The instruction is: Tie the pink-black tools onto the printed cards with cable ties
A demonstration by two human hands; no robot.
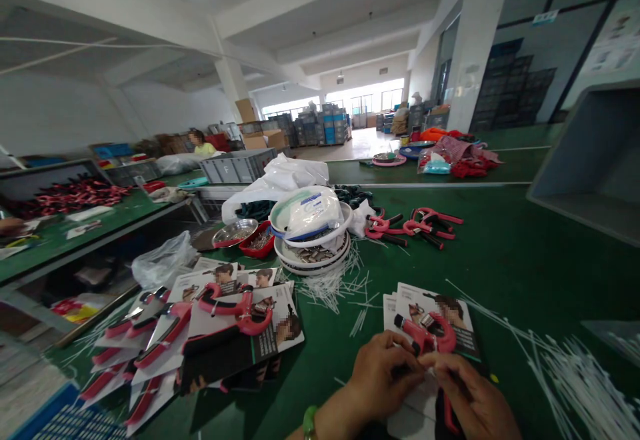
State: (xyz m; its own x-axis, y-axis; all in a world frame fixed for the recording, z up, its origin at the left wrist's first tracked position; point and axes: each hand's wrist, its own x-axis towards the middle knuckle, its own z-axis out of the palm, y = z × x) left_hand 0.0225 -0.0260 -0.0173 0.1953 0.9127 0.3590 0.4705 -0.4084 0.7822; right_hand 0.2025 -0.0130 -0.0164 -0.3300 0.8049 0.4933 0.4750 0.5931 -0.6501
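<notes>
My left hand (387,373), with a green bangle on its wrist, is closed at the near edge of a red and black hand grip (425,337). That grip lies on a stack of printed cards (403,293) at the lower right. My right hand (467,387) is closed beside it, and the fingertips of both hands meet over the grip's lower part. Whatever is pinched between them is too small to make out. To the left, several carded hand grips (250,313) are piled on the green table (330,340).
White cable ties (585,380) lie at the right, more (333,283) at the centre. Stacked bowls (313,240), a red tray (257,240) and loose grips (415,223) stand beyond. A grey bin (595,160) is at the right edge. A person (203,147) sits far left.
</notes>
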